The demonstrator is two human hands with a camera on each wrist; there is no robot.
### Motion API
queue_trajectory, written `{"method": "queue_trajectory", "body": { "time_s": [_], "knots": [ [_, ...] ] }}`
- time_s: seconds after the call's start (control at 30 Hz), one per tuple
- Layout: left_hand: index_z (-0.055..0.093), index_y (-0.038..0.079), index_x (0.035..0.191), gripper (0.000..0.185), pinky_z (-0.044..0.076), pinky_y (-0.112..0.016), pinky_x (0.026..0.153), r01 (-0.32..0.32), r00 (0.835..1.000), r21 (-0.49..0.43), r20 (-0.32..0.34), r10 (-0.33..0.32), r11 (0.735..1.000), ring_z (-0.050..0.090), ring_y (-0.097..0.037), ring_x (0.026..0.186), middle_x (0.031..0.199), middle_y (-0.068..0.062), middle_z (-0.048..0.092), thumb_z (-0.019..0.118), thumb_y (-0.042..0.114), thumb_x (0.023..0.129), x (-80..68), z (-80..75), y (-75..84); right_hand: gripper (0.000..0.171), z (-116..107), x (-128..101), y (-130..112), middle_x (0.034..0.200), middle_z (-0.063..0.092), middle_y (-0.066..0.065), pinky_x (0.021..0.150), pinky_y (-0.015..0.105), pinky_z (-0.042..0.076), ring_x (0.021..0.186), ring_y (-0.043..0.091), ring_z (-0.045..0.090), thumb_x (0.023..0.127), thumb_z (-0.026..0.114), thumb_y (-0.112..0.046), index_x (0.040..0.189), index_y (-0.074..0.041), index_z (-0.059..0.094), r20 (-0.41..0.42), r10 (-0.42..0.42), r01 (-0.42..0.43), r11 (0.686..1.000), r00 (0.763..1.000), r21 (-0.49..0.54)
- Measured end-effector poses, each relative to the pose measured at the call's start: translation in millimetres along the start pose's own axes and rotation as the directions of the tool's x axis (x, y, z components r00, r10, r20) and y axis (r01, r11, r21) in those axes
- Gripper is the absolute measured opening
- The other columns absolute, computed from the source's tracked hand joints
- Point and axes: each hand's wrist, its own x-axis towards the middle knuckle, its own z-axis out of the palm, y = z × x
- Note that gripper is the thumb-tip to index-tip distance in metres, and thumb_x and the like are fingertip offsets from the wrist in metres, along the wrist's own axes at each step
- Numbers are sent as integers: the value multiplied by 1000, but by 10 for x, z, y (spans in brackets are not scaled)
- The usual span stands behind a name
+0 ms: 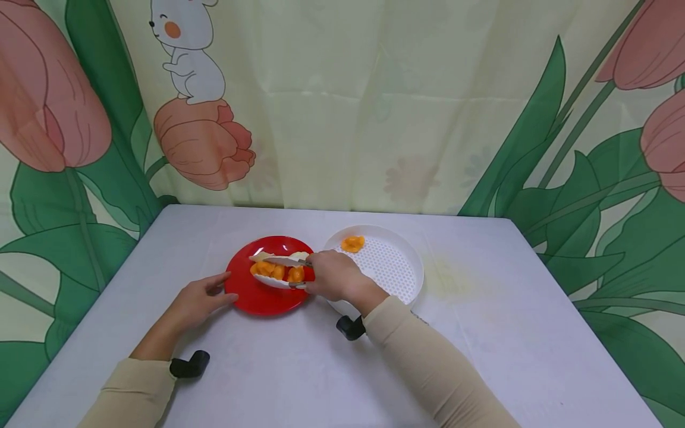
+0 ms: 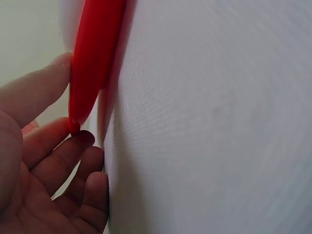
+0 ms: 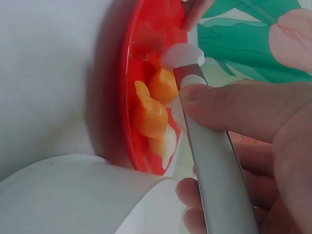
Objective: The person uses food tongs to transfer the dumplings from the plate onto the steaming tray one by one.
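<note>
My right hand (image 1: pixel 334 274) grips a pair of metal tongs (image 3: pixel 209 161) with white tips, reaching over the red plate (image 1: pixel 257 302). The tips stand apart, one on either side of several glossy orange pieces (image 1: pixel 278 271) on the plate. Close up in the right wrist view, the orange pieces (image 3: pixel 151 118) look smooth and lumpy, with a pale one among them; their kind does not show. At the plate's left edge, my left hand (image 1: pixel 200 303) holds the rim. In the left wrist view, its thumb and index finger pinch the red rim (image 2: pixel 97 53).
Right of the red plate stands a round white tray with a perforated base (image 1: pixel 393 267). A single orange piece (image 1: pixel 353 244) lies near its back left rim. Both stand on a table with a white cloth (image 1: pixel 481 356). A curtain with printed tulips (image 1: pixel 332 119) hangs behind.
</note>
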Motion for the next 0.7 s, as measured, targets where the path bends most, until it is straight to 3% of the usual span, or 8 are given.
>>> {"method": "queue_trajectory", "body": {
  "time_s": [0.2, 0.5, 0.7],
  "knots": [
    [27, 15, 142, 89, 52, -40, 70, 3, 1000, -3, -6, -3, 1000, 31, -43, 119, 135, -24, 33, 71, 45, 71, -1, 17, -2, 57, -6, -60, 30, 100, 59, 0, 54, 19, 48, 84, 13, 50, 71, 75, -30, 120, -12, 54, -31, -14, 13, 1000, 999, -15],
    [26, 14, 142, 90, 52, -41, 70, -6, 1000, -11, -8, 6, 1000, 30, -44, 119, 136, -24, 31, 71, 45, 70, -14, 20, 2, 55, -109, -192, 159, 106, 59, 0, 60, 22, 50, 88, 12, 50, 72, 73, -31, 121, -12, 54, -88, -13, 19, 998, 996, 66],
    [26, 15, 142, 90, 52, -40, 71, 10, 1000, -12, -4, -10, 1000, 31, -42, 119, 135, -24, 32, 71, 46, 70, 7, 17, -13, 51, -194, -291, 329, 100, 60, -1, 66, 25, 47, 83, 13, 49, 74, 71, -34, 118, -13, 56, -152, -25, 35, 997, 988, 67]
  ]
}}
